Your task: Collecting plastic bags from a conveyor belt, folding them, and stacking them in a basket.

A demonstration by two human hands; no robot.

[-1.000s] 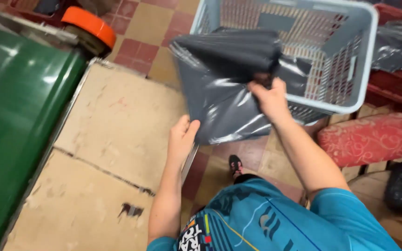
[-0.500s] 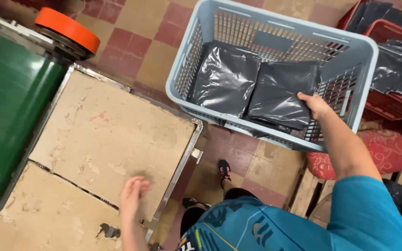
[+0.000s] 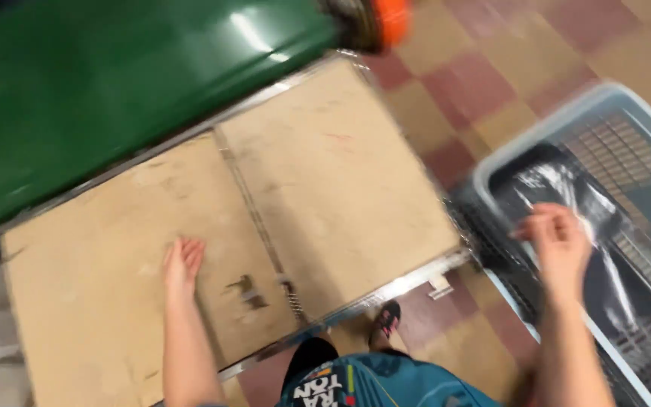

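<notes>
Taking the worn wooden tabletop point(image 3: 325, 188) as the landmark, a green conveyor belt point(image 3: 114, 83) runs along its far edge, and the left hand point(image 3: 182, 264) lies flat on its near left board, palm down, fingers together and holding nothing. Off the tabletop's right edge stands a pale blue plastic basket point(image 3: 559, 113) on the tiled floor, where the right hand point(image 3: 563, 245) hovers over a dark grey plastic bag point(image 3: 559, 188) lying inside; its fingers look loosely spread and empty, though blur makes contact hard to judge.
</notes>
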